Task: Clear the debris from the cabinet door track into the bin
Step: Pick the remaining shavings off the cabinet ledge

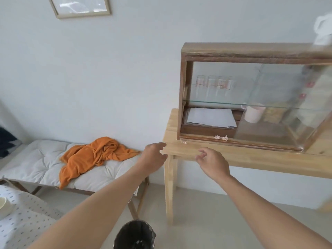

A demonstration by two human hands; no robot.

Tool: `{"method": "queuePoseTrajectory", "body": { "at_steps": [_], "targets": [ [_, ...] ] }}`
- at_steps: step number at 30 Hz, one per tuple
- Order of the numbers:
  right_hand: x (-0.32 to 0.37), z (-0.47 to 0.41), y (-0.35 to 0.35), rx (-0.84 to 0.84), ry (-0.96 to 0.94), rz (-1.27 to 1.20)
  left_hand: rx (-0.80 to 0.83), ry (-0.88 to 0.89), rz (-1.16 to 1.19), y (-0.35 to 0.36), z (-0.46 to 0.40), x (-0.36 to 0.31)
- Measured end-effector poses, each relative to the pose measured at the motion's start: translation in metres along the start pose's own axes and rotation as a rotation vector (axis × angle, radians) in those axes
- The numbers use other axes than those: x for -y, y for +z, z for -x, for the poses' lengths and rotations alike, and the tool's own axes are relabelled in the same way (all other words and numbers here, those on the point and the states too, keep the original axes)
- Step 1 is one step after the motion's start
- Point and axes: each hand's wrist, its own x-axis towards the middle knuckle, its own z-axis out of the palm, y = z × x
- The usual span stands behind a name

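A wooden cabinet [185, 90] with sliding glass doors stands on a light wooden table [251, 156]. Small pale bits of debris [221, 137] lie in the door track [251, 142] along the cabinet's bottom front, and one more bit [184, 142] sits at its left corner. My left hand [154, 157] hovers at the table's left corner, fingers apart and holding nothing. Just in front of the table edge, my right hand [212, 163] is loosely curled and also holds nothing. A black-lined bin [134, 234] stands on the floor below, between my arms.
Inside the cabinet are three glasses [213, 84], a stack of papers [210, 117] and a pink cup [254, 113]. A bench with a white cushion [36, 162] and an orange cloth [95, 155] stands to the left. A dotted tablecloth with a bowl [4, 203] is at lower left.
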Motion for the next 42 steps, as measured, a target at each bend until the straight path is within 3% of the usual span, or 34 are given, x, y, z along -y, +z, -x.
{"method": "queuePoseTrajectory", "body": {
  "at_steps": [9,19,32,42],
  "targets": [
    [-0.065,-0.066,-0.059,-0.110,0.132,0.039,0.082,0.134,0.028,0.083,-0.087,-0.096],
    [-0.098,-0.125,-0.051,-0.131,0.112,0.135,0.109,0.196,-0.019,0.154,-0.151,-0.153],
    [-0.099,-0.117,-0.049,-0.189,0.108,0.034,-0.038,0.175,0.083,0.148,-0.138,-0.129],
    [-0.043,-0.056,0.001,-0.068,0.018,-0.012,-0.077,0.057,0.074,0.083,-0.053,-0.037]
  ]
}}
